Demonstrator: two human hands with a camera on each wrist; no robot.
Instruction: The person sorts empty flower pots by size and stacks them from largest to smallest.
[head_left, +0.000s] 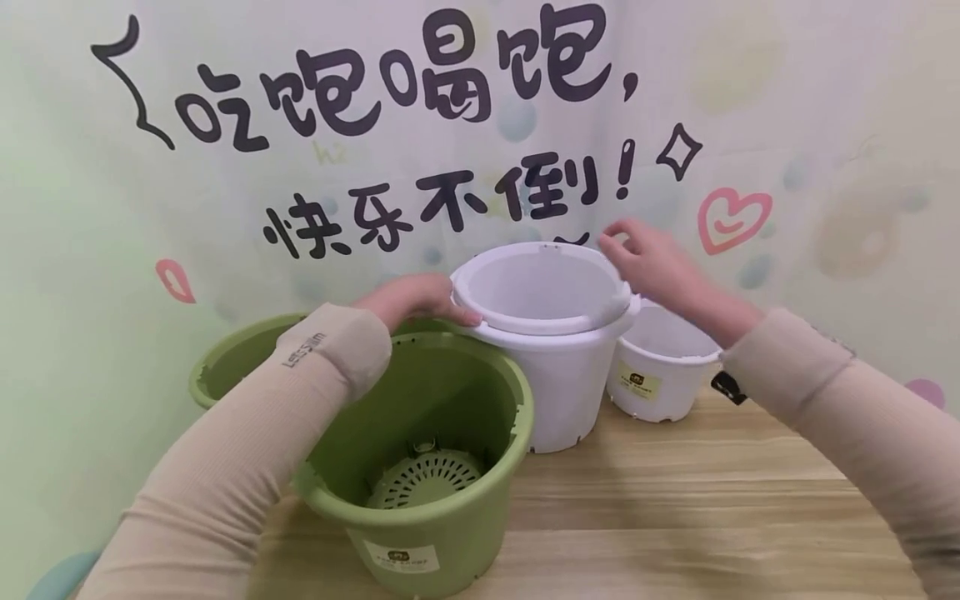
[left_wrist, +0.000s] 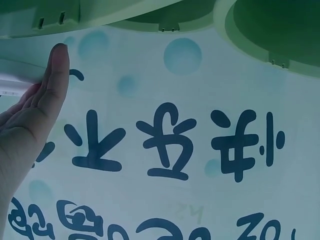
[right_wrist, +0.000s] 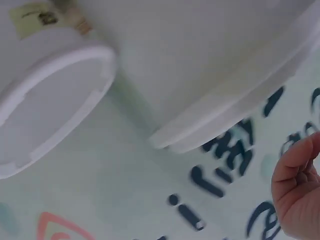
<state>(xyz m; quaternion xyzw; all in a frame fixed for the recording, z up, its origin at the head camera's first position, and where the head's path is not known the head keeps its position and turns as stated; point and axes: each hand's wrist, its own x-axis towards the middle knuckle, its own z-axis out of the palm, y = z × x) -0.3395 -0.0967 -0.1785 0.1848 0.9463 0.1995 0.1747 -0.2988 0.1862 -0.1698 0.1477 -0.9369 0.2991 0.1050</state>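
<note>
I have two nested white pots (head_left: 566,383) in mid-view, standing on the tabletop (head_left: 637,517), the inner rim sitting above the outer. The left hand (head_left: 420,298) lies against their left rim, fingers straight rather than wrapped round. I see the right hand (head_left: 648,258) raised by the right rim, fingers loosely curled, holding nothing. On the left I have little room: a green pot (head_left: 480,517) crowds in front, a second green pot (head_left: 251,354) behind it. Rightward, I see a gap between rims before a smaller white pot (head_left: 652,400); the wood spreads wide in front. A lettered wall hanging (head_left: 825,108) bounds the back.
</note>
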